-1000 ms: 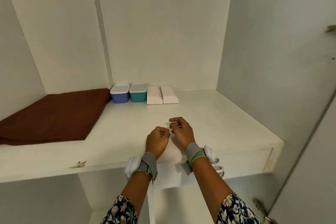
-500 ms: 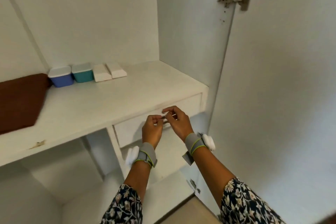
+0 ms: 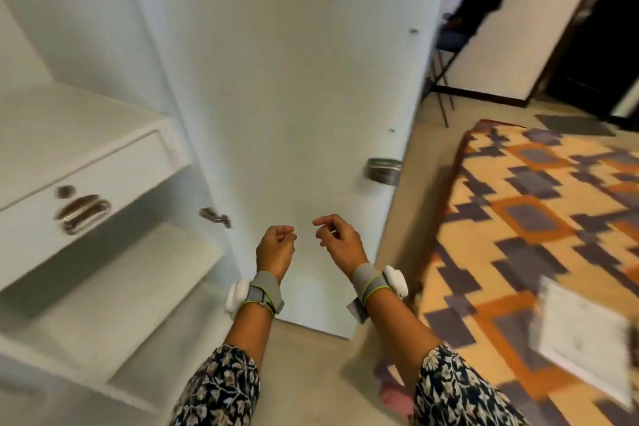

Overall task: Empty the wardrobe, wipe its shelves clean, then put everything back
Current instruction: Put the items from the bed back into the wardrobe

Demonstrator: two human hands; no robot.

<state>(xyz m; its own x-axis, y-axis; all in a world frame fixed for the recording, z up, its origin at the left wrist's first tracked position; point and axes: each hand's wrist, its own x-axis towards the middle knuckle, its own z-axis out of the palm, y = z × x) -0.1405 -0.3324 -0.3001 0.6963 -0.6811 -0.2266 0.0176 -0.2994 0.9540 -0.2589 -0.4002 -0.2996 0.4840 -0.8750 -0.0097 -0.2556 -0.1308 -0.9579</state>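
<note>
Left hand [image 3: 275, 246] fingers clenched, right hand [image 3: 338, 239] loosely curled, both empty. The open wardrobe door [image 3: 294, 97] stands near; a careless swing could knock knuckles against it

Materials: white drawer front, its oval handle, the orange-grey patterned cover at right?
White drawer front: painted or laminated board, matte, flat uniform face. Oval drawer handle: likely metal, glossy streaked highlights. Orange-grey patterned cover: likely fabric, matte, soft edge; blur hides weave.
</note>
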